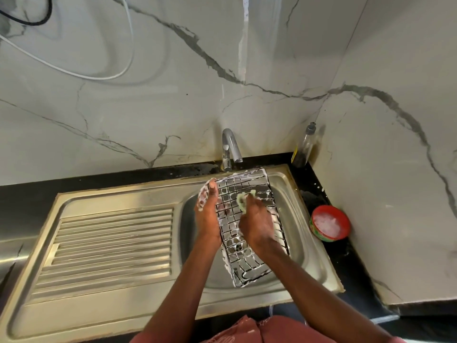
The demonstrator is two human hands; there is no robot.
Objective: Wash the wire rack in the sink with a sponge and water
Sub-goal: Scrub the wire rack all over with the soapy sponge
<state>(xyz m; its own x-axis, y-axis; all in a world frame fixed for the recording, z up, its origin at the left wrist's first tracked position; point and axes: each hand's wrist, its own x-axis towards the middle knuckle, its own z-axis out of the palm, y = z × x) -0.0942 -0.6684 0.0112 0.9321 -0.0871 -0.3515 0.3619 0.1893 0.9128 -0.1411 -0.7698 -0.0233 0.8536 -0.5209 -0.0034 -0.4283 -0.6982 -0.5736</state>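
A soapy wire rack (pixel 249 263) lies tilted over the steel sink bowl (pixel 304 233), its far end under the tap. My left hand (pixel 207 214) grips the rack's upper left edge, thumb over the rim, foam on the fingers. My right hand (pixel 257 226) holds a pale green sponge (pixel 243 200) and presses it on the rack's upper middle. White suds coat the rack's wires and border. No water runs from the chrome tap (pixel 229 149).
A ribbed steel draining board (pixel 111 243) lies left of the bowl. On the black counter at the right stand a red tub of soapy paste (pixel 330 224) and a clear bottle (pixel 305 147) in the corner. Marble walls close in behind and right.
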